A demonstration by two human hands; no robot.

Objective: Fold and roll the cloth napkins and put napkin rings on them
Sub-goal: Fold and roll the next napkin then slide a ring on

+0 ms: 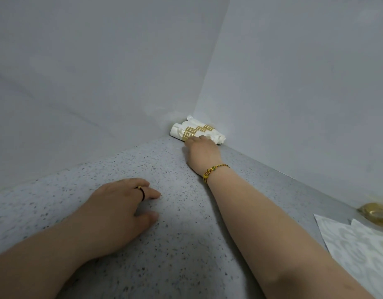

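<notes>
My two hands are well apart. My left hand [119, 210] rests on the speckled counter [164, 244], close to me. Its fingers are loose and a little bent, and it holds nothing. One finger wears a thin black ring [141, 192] with a tiny gold bead.

My right hand [202, 154] reaches far out, past my left hand, into the corner where the two grey walls [100, 61] meet. A gold bracelet [212, 171] sits on that wrist. My fingertips touch the nearest rolled napkin [176, 131], right by its gold napkin ring [189, 133]. The back of my hand hides my fingers, so I cannot tell if they hold the roll or only lie on it.

Just behind that roll, farther from my right hand, are two more rolled napkins [190, 119]. They lie side by side, tight against the corner. Each one is white and has a gold ring with a square maze pattern around its middle.

Down by my right elbow, on the outer side of my arm, some flat white napkins [359, 244] lie on the counter. They have a pale swirly pattern and are not rolled. Just past them, at the edge of the view, are loose gold napkin rings [376, 212]. They look blurry, so I cannot count them.
</notes>
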